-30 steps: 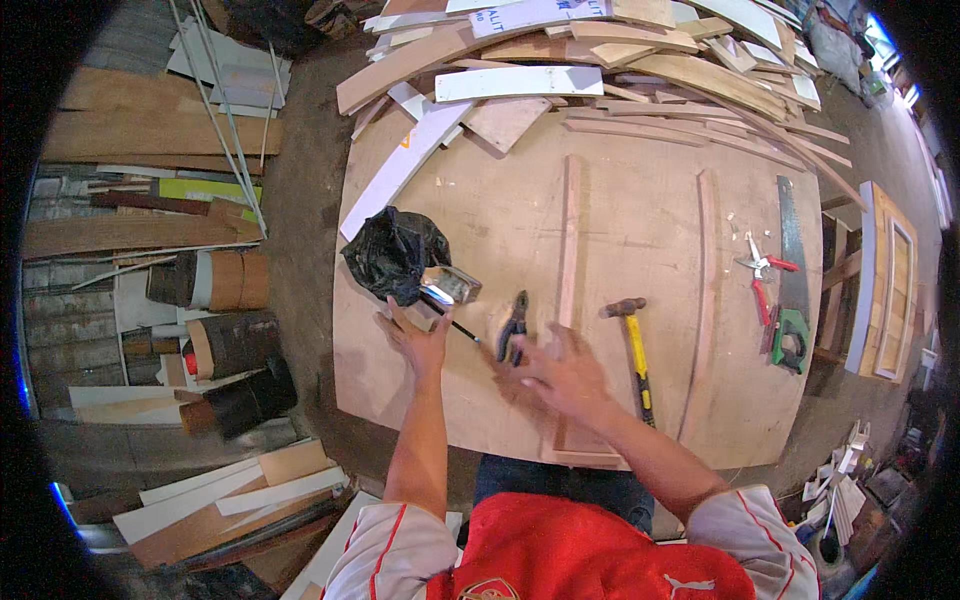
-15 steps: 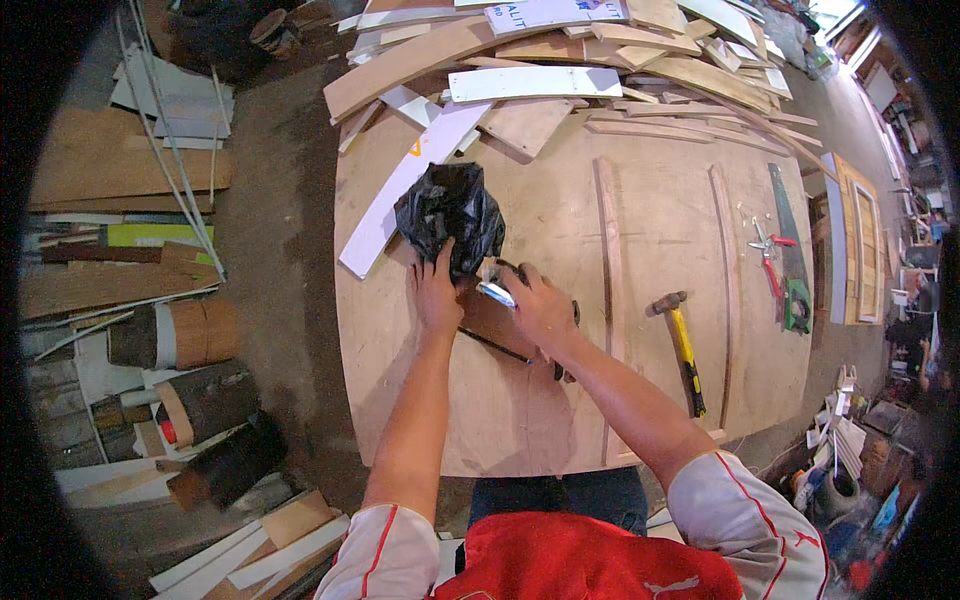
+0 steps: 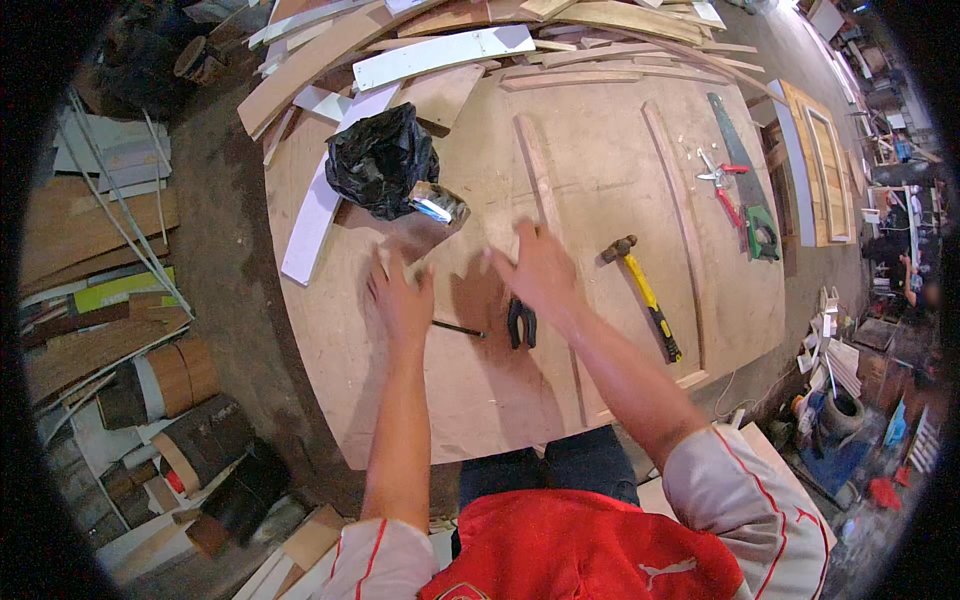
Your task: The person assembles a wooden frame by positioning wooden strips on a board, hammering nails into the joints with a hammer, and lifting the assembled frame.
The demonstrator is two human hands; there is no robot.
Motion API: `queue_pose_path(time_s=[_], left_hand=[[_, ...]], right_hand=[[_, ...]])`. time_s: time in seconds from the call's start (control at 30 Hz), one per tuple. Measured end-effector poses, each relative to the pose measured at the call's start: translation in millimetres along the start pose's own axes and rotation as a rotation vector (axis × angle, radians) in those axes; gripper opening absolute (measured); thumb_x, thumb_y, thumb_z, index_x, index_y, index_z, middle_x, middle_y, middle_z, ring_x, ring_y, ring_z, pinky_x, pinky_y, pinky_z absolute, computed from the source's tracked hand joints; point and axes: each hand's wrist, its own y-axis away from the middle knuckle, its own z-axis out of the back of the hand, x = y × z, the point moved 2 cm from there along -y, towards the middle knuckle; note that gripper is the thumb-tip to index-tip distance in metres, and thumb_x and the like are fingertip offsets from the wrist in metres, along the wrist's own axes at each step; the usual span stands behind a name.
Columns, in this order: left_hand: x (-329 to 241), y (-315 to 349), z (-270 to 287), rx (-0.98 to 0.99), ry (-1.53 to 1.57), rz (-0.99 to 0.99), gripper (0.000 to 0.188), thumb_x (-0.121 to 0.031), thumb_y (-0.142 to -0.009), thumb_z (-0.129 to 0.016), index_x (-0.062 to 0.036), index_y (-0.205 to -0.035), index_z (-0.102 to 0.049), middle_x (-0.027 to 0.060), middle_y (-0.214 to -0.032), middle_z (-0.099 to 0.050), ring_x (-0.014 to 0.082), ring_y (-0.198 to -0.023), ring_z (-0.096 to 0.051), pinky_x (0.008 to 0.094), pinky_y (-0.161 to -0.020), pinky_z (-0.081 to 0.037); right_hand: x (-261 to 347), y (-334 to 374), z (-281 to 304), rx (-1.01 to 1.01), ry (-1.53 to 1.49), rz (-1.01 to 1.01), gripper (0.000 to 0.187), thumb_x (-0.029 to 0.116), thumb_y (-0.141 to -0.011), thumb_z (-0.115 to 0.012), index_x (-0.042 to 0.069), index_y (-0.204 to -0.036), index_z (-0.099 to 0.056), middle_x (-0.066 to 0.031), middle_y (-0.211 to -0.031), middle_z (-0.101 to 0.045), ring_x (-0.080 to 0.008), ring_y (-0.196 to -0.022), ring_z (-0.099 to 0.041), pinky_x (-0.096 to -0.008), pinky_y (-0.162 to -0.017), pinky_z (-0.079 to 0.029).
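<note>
My left hand (image 3: 402,302) is over the plywood sheet (image 3: 480,400), its fingers spread and nothing held. Beside its wrist a thin dark rod (image 3: 462,329) lies on the sheet, partly hidden. My right hand (image 3: 542,270) is also open, its thumb and fingers apart. Just under it rests a tool with two black handles, probably pliers (image 3: 521,325), its head covered by the hand. Beyond both hands sits a crumpled black plastic bag (image 3: 375,165). Against the bag's near right side lies a small clear packet (image 3: 440,207) with a blue and white part.
To the right lie a yellow-and-black hammer (image 3: 645,290), red-handled cutters (image 3: 725,180) and a green-handled saw (image 3: 760,235). Long wooden strips (image 3: 675,190) run across the sheet. Scrap boards (image 3: 445,55) pile up at the far edge. A white board (image 3: 315,225) lies left of the bag.
Both hands have come away from the bag and packet, drawing back toward me. The right hand has let go of the packet. The view has shifted, so everything on the sheet appears further left.
</note>
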Motion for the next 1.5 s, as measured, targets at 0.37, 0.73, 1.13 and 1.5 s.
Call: queue_pose_path(time_s=[0.37, 0.73, 1.13, 1.5], left_hand=[[45.1, 108.8, -2.3, 0.049, -0.169, -0.368, 0.035, -0.032, -0.085, -0.081, -0.0166, -0.116, -0.074, 0.011, -0.134, -0.061, 0.0349, -0.13, -0.053, 0.0519, -0.11, -0.04], [0.1, 16.0, -13.1, -0.199, -0.339, -0.277, 0.039, -0.038, -0.091, -0.075, -0.0112, -0.118, -0.066, 0.0133, -0.12, -0.063, 0.0373, -0.114, -0.057, 0.0524, -0.096, -0.044], [-127.0, 207.7, -52.8, 0.431, 0.177, 0.002, 0.055, -0.033, -0.089, -0.079, -0.0034, -0.131, -0.059, 0.0213, -0.105, -0.068, 0.0419, -0.099, -0.066, 0.0514, -0.086, -0.054], [-129.1, 301.6, -61.9, 0.597, 0.149, 0.122, 0.075, -0.042, -0.083, -0.086, -0.0003, -0.137, -0.055, 0.0214, -0.11, -0.066, 0.0396, -0.103, -0.065, 0.0488, -0.089, -0.053]], right_hand=[[-24.6, 68.4, -53.1, 0.136, -0.111, -0.135, 0.067, 0.038, -0.092, -0.073, -0.003, -0.136, -0.043, -0.0273, -0.099, -0.071, -0.0445, -0.087, -0.074, -0.0518, -0.077, -0.06], [-20.0, 12.2, -19.8, 0.057, -0.251, -0.152, 0.069, 0.04, -0.093, -0.07, -0.003, -0.14, -0.044, -0.0281, -0.101, -0.073, -0.0454, -0.094, -0.073, -0.0556, -0.08, -0.058], [-239.5, 140.7, 67.8, -0.357, 0.113, -0.298, 0.037, 0.03, -0.09, -0.072, 0.012, -0.123, -0.067, -0.0176, -0.117, -0.066, -0.0365, -0.116, -0.063, -0.0526, -0.092, -0.053], [-378.2, 210.7, 91.1, -0.311, -0.052, -0.43, 0.036, 0.035, -0.089, -0.074, 0.006, -0.111, -0.071, -0.0181, -0.104, -0.07, -0.0375, -0.1, -0.068, -0.0496, -0.088, -0.054]])
